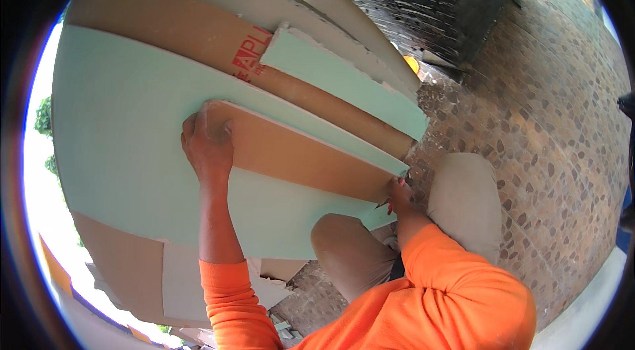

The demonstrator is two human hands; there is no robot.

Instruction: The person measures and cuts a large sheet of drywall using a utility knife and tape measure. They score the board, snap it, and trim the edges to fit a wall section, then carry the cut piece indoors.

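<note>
Brown rectangular board strip [297, 150] lies on large pale-green flat sheet [126, 125], long axis running from sheet's middle down to its right end. Left hand [209, 141], mid-sheet, grips strip's upper end; right hand [401, 196], at sheet's right end, holds small red tool [390, 208], type unclear.

The top [430, 304] is orange, its left sleeve [227, 297] creased in folds and ending on the forearm [218, 224]; the trousers [465, 201] are beige. A black strip [396, 268] shows beside them. The left hand [209, 143] and right hand [402, 196] are bare.
</note>
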